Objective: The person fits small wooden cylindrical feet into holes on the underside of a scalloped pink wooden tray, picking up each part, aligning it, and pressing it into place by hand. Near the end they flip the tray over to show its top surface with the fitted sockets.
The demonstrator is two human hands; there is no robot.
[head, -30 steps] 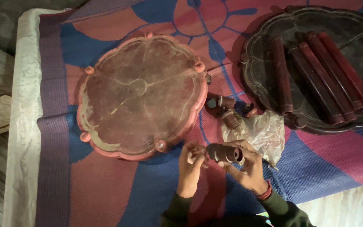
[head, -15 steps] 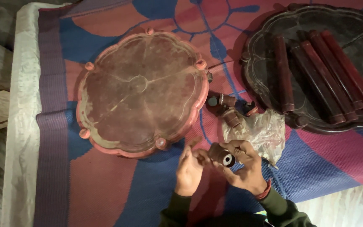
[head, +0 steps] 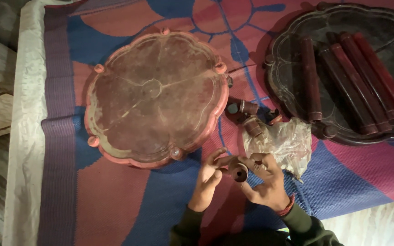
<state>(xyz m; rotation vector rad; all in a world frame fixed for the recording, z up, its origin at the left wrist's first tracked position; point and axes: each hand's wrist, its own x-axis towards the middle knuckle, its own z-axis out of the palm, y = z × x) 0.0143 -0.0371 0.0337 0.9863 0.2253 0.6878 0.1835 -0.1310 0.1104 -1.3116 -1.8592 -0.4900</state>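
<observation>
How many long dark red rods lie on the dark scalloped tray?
4: one rod lies alone at the left of the tray; three more lie side by side, slanting right. None seem hidden.

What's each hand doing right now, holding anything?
Left hand: fingers curled, fingertips touching the small dark-red cylindrical piece.
Right hand: closed around that same piece, its hollow end facing the camera.

Dim, warm light on your view; the dark scalloped lacquer tray at far right sinks into shadow. Soft focus throughout, edges slightly bowed, no glare.
</observation>
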